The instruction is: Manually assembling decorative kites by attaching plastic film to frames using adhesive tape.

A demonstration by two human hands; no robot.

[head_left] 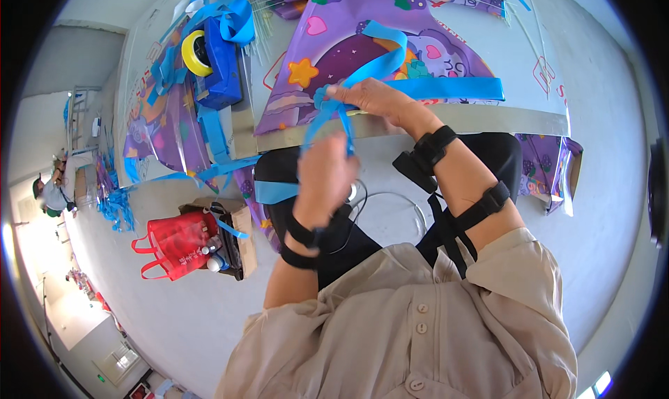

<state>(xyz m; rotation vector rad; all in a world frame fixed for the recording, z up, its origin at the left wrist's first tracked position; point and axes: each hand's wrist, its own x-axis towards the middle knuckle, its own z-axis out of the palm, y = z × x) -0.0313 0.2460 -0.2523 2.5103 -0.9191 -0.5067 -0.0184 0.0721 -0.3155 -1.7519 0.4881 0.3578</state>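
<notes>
A shiny purple sheet point(348, 57) with cartoon prints lies on the table in front of me, widening toward the near edge. Over that edge, my right hand point(376, 99) pinches a bright blue ribbon point(380, 66) between thumb and fingers, where it gathers into a loop or knot. One broad length of the ribbon curls up over the sheet; another stretches out to the right. Two strands drop from the pinch to my left hand point(325, 176), which is closed on them below the table edge. Motion blurs that hand, so its fingertips do not show clearly.
A blue tape dispenser point(221, 68) with a yellow roll stands at the left, beside tangled blue ribbon point(237, 19). Thin pale rods point(259, 29) lie behind. More purple sheets point(167, 131) hang over the table edge. A red bag point(178, 242) and an open box point(240, 239) rest on the floor.
</notes>
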